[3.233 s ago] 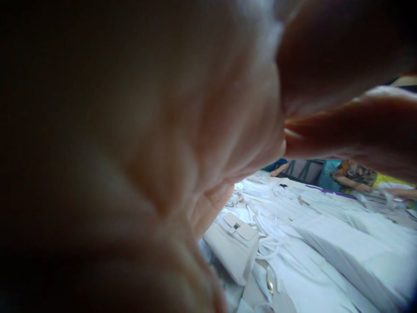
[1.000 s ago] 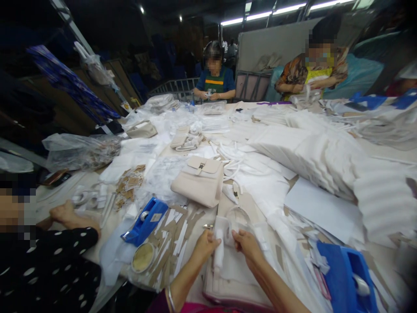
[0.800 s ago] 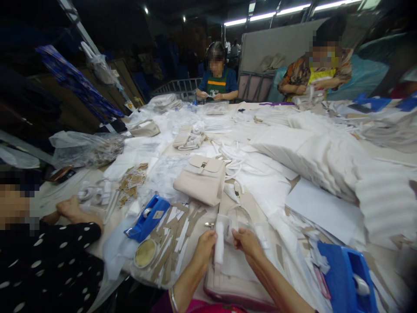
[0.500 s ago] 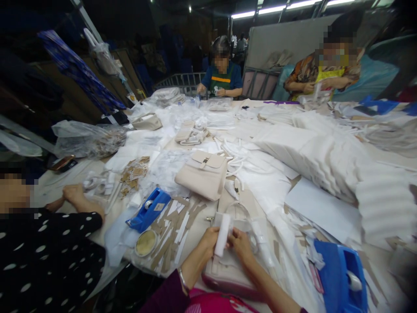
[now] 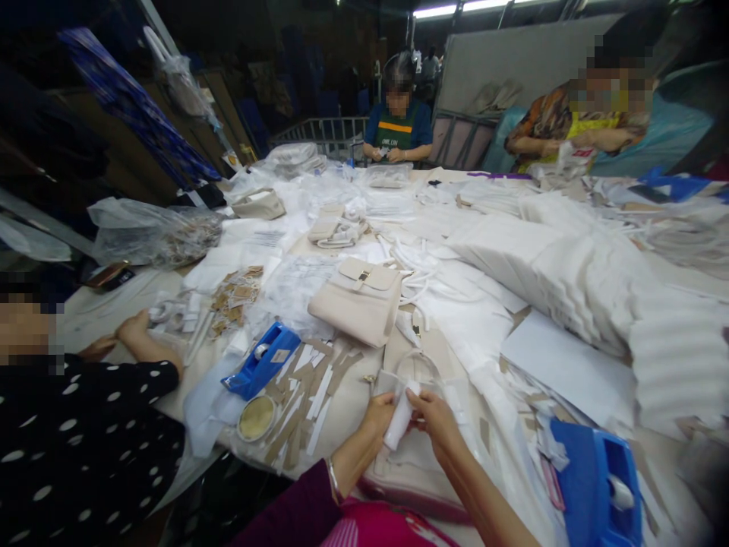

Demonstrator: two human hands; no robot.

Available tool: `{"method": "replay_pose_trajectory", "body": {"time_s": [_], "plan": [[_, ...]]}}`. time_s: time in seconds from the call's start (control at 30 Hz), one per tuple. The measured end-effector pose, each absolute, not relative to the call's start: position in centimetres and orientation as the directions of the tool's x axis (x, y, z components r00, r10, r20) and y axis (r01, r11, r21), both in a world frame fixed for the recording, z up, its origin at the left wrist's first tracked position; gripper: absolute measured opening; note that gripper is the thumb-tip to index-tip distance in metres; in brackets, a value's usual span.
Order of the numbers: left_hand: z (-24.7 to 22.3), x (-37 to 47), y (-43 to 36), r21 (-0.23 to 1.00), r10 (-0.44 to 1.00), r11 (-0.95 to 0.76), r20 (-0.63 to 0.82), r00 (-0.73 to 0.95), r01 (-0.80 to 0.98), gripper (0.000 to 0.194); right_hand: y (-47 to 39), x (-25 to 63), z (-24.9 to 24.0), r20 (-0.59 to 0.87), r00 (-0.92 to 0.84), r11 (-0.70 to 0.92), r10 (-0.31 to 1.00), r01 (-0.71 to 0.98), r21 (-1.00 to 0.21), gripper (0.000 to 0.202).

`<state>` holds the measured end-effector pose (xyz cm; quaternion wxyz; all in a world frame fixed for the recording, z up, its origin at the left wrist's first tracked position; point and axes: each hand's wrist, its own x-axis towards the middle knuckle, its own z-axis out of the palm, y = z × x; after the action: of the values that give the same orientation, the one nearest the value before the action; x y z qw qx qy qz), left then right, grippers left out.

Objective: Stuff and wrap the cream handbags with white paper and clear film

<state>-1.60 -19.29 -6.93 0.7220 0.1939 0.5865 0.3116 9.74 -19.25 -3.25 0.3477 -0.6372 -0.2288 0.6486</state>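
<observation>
A strip of white foam wrap (image 5: 399,422), folded into a narrow roll, is held between my two hands over a pale beige handbag (image 5: 407,472). My left hand (image 5: 378,416) closes on its left side, and my right hand (image 5: 433,416) pinches its upper right end. Whatever lies inside the wrap is hidden. Just beyond my hands is another beige bag (image 5: 436,346) with a looped handle. Further up, a beige flap bag (image 5: 358,300) with a gold clasp lies tilted on the table.
Blue tape dispensers stand left (image 5: 263,361) and right (image 5: 595,482). Card strips (image 5: 304,399) and a round tin (image 5: 256,418) lie at left. White foam sheets (image 5: 569,266) are heaped at right. A person in polka dots (image 5: 85,425) sits left; two others work across the table.
The foam wrap has become narrower and more tightly rolled. My right hand has shifted up to its upper end. The view has turned slightly.
</observation>
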Motion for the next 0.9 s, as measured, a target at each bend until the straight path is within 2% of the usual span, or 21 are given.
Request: {"method": "replay_pose_trajectory", "body": {"time_s": [0.17, 0.37, 0.57, 0.77, 0.9], "plan": [[-5.9, -2.7, -19.4, 0.673, 0.714, 0.7, -0.665, 0.219, -0.239, 0.039, -20.1, 10.0, -2.4, -0.588, 0.043, -0.566, 0.808, -0.221, -0.794, 0.033], [-4.9, -4.0, -20.0, 0.659, 0.7, 0.714, -0.652, 0.293, -0.239, 0.035, -22.1, 10.9, -0.9, -0.445, 0.155, -0.427, 0.882, -0.138, -0.894, 0.021], [-4.9, -3.5, -20.1, 0.608, 0.689, 0.725, -0.646, 0.329, -0.323, 0.039, -20.7, 9.7, -2.8, -0.437, 0.137, -0.429, 0.889, -0.09, -0.899, 0.021], [-4.0, -4.4, -20.4, 0.595, 0.708, 0.706, -0.606, 0.362, -0.384, 0.033, -19.5, 9.1, -4.2, -0.493, 0.138, -0.488, 0.859, -0.07, -0.87, 0.022], [-3.4, -5.0, -20.4, 0.589, 0.71, 0.703, -0.564, 0.421, -0.398, 0.041, -19.0, 8.9, -4.1, -0.488, 0.158, -0.488, 0.858, -0.044, -0.872, 0.024]]}}
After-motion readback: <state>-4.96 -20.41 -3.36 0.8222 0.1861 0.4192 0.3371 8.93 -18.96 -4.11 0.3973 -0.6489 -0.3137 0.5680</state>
